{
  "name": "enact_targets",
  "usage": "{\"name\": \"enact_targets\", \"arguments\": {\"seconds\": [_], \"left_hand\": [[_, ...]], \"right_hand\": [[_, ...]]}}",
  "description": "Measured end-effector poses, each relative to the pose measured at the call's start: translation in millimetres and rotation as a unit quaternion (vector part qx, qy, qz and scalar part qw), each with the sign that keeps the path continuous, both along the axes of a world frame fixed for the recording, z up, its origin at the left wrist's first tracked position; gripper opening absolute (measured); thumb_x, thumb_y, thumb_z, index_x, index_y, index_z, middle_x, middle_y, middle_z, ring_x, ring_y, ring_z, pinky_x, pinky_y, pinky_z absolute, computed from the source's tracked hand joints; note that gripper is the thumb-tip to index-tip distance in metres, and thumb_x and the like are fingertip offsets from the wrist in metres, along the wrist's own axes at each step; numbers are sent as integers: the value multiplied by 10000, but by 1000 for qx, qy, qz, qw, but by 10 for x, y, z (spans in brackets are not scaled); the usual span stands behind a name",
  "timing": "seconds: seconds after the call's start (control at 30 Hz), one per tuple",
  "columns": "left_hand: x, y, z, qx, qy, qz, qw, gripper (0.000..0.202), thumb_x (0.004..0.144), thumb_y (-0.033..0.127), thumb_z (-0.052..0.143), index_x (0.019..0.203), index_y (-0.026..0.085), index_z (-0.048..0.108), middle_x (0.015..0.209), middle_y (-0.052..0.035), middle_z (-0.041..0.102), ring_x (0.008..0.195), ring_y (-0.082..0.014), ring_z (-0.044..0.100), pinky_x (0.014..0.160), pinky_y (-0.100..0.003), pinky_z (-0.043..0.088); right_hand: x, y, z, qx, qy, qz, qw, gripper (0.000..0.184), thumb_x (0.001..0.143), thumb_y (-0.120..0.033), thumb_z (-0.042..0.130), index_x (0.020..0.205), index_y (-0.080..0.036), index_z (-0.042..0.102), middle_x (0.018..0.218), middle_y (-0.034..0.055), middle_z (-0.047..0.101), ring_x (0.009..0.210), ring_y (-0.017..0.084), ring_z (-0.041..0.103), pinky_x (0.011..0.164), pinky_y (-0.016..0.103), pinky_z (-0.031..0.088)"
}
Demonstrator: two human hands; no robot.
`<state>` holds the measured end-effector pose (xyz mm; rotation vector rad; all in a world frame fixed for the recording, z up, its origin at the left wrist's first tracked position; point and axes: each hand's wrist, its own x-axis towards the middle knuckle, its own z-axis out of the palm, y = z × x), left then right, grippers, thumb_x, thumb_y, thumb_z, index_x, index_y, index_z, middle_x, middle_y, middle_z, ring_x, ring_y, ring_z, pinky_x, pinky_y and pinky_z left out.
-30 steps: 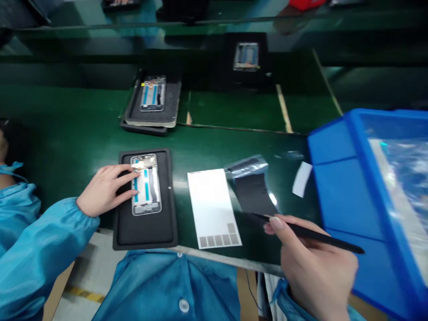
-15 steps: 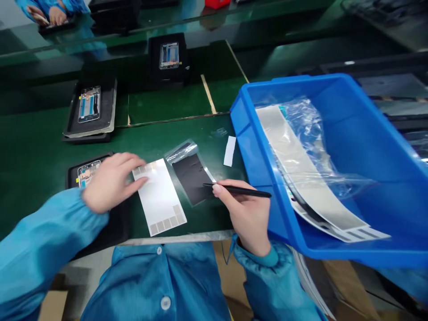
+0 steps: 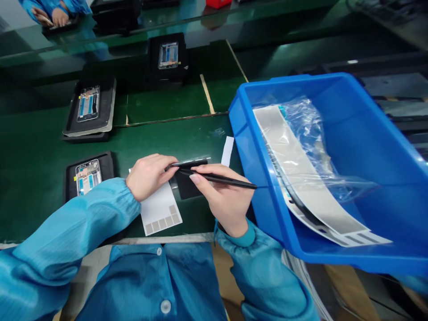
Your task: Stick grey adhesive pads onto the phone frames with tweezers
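Observation:
My right hand is closed around slim black tweezers, whose tip points left toward my left fingers. With thumb and fingers pinched together, my left hand grips the curled upper part of a black film sheet with a clear edge. The tweezers' tip meets the sheet near that pinch; whether it grips anything is hidden. Partly under my left hand lies a white label sheet with grey squares along its lower edge. Left of it, an open phone frame rests in a black tray.
To the right stands a large blue bin holding long label strips and clear plastic bags. A white paper strip lies beside it. More black trays with phone frames sit further back. Another person's hands work at upper left.
My left hand has moved right from the white label sheet to the black sheet and pinched its upper part, which is now curled. The tweezers in my right hand have shifted left and up.

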<state>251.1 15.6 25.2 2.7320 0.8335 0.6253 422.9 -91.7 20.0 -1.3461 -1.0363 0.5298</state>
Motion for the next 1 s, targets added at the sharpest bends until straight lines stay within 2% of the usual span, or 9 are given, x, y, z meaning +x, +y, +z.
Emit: {"name": "enact_targets", "arguments": {"seconds": [0.1,0.33,0.7,1.0], "left_hand": [[1,-22,22,19,-1,-31,999,237,994,299,520,971,183,726,832,-26,754,737,-138,685,705,-239,508],[-2,12,35,42,-15,-70,997,229,990,249,515,941,182,729,792,-1,755,698,-130,694,666,-234,511],[-12,17,53,37,-1,-84,996,227,999,255,505,961,172,713,799,3,752,703,-137,695,659,-244,501],[-28,19,57,-17,48,-72,996,227,994,254,494,998,191,711,841,-7,752,739,-142,690,681,-253,499]], "right_hand": [[-19,24,10,32,-33,19,999,91,794,-236,813,874,-260,778,907,21,808,860,228,768,863,404,629],[-35,77,-68,119,-62,51,990,171,775,-117,815,884,-246,787,898,26,814,814,222,773,800,390,644],[-29,86,-90,112,-69,46,990,187,765,-104,819,879,-249,791,887,29,811,813,229,772,801,392,639],[-33,85,-88,101,-75,46,991,171,761,-117,831,864,-247,792,868,22,813,785,223,772,785,390,639]]}}
